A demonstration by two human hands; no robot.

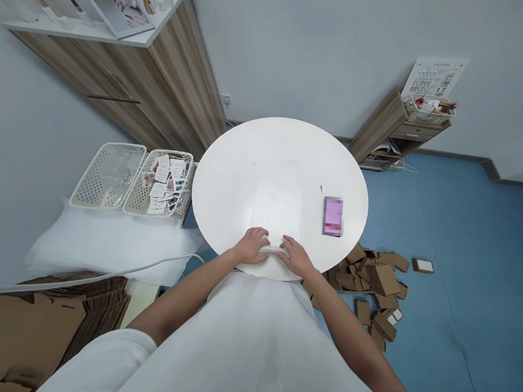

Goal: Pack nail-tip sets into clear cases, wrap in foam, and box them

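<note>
A thin, whitish see-through wrapping sheet point(277, 206) lies flat on the round white table point(228, 158), and its near end forms a small roll. At the left end of that roll, my left hand point(252, 246) has its fingers curled round it. My right hand point(296, 256) grips the right end the same way, thumb on the near side. Whatever may lie inside the roll is hidden. Right of my hands, on the table, sits a blurred pink-purple phone-like rectangle point(333, 216).
Two white plastic baskets stand at left, one with clear bags point(115, 171), one with printed cards point(166, 183). White foam sheets point(106, 239) lie in front of them, above stacked cardboard point(23, 328). Small brown boxes point(372, 281) cover the floor at right. Wooden cabinets point(180, 77) line the wall.
</note>
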